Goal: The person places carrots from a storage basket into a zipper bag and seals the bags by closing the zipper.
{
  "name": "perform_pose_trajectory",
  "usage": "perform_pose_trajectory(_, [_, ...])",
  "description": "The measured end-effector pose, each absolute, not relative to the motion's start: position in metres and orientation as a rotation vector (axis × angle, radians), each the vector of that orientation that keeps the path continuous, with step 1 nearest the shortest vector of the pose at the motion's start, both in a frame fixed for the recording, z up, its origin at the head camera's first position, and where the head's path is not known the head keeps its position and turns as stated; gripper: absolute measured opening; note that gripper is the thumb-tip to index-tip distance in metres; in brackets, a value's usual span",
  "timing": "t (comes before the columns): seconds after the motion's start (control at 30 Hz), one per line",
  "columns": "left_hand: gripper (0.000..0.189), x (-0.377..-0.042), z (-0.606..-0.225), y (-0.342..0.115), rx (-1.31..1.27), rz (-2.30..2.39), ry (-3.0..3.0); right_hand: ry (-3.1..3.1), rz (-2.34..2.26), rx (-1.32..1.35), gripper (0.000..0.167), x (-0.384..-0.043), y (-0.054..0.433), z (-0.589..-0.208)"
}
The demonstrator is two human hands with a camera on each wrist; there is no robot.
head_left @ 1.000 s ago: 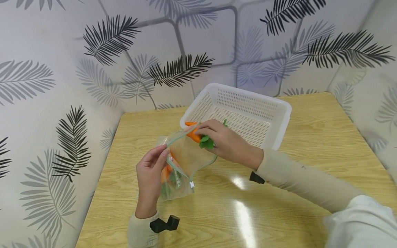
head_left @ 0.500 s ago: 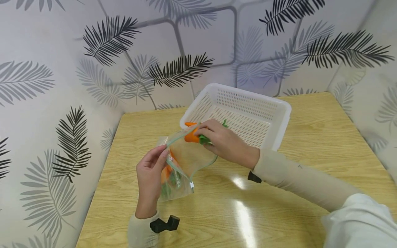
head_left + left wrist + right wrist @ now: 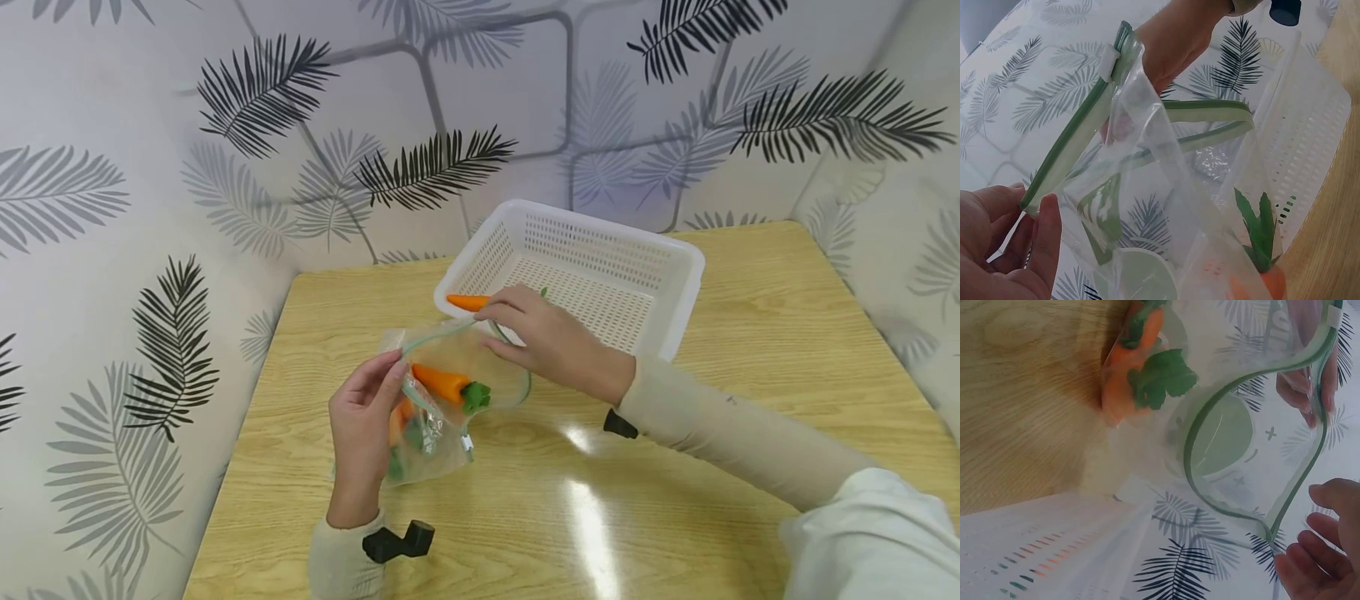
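Observation:
My left hand [image 3: 363,408] pinches the green-edged rim of a clear zip bag [image 3: 1147,162] between thumb and fingers. The bag's mouth gapes toward the right. Inside it, a carrot [image 3: 442,385] with green leaves lies near the opening, and more orange and green shows lower down through the plastic. My right hand [image 3: 551,337] is beside the far side of the bag's mouth, holding no carrot. Its thumb and fingers stand apart close to the rim's corner in the right wrist view. Another carrot [image 3: 467,302] shows at the basket's near left corner, partly hidden behind the right hand.
A white perforated basket [image 3: 684,300] stands at the back of the wooden table [image 3: 525,517], just beyond the bag. A white slider [image 3: 467,443] sits on the bag's zip strip. A leaf-patterned wall [image 3: 465,83] borders the table at the back and sides.
The carrot that my right hand held at the bag's mouth has been let go and now lies inside the bag. My left hand has kept its hold on the rim.

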State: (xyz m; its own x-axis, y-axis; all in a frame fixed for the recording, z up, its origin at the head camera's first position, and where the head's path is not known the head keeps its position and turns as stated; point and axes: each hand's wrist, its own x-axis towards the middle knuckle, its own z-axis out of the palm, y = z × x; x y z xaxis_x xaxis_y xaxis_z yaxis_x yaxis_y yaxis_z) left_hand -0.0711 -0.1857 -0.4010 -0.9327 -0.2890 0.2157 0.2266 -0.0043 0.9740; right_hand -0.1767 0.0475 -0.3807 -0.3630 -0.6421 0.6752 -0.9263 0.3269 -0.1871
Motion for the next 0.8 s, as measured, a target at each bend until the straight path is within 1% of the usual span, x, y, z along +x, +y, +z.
perform_pose_trajectory(0.17, [0.027, -0.071, -0.401, -0.187, 0.056, -1.995, -1.921, -2.192, 0.794, 1.297, 0.025, -0.186, 0.057, -0.373])
perform_pose_trajectory(0.47, [0.026, -0.070, -0.400, -0.187, 0.037, -1.989, -1.922, -2.429, 0.857, 1.128, 0.023, -0.213, 0.078, -0.365])
perform_pose_trajectory(0.8, [0.026, -0.069, -0.401, -0.188, 0.033, -1.994, -1.928, -2.625, 0.835, 1.060, 0.024, -0.233, 0.086, -0.368])
